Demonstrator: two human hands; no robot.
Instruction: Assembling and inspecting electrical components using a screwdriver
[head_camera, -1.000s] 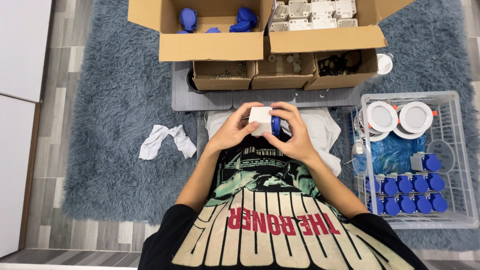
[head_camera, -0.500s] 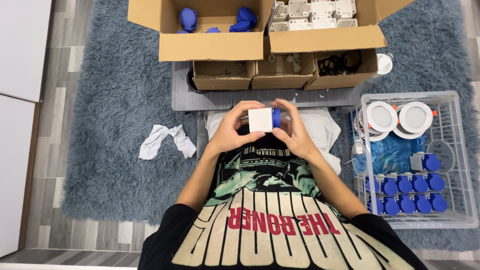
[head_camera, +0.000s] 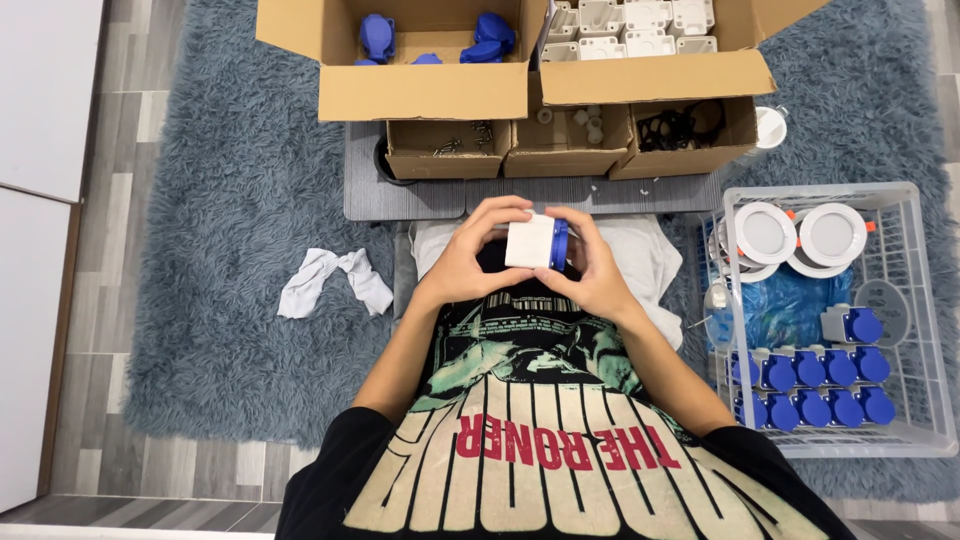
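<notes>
**Materials and finishes**

White box part (head_camera: 529, 241) with blue cap (head_camera: 559, 244) between both hands: smooth moulded plastic, slight sheen. Same look on the blue caps (head_camera: 808, 388) in the wire basket (head_camera: 925, 300), which is thin white-coated metal wire. Cartons (head_camera: 425, 92): matt brown corrugated cardboard. Rug (head_camera: 210, 230): long shaggy grey-blue pile, rough. Rag (head_camera: 335, 282): soft crumpled white cloth. Blue bag (head_camera: 790, 305) in basket: glossy plastic film. Floor (head_camera: 90, 200): matt grey wood-look planks. Shirt (head_camera: 560, 430): black cotton-like knit, cracked matt print.

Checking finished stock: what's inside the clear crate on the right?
The clear crate holds white round discs, a blue bag and rows of blue-capped sockets. Anything under the bag is hidden.
</notes>
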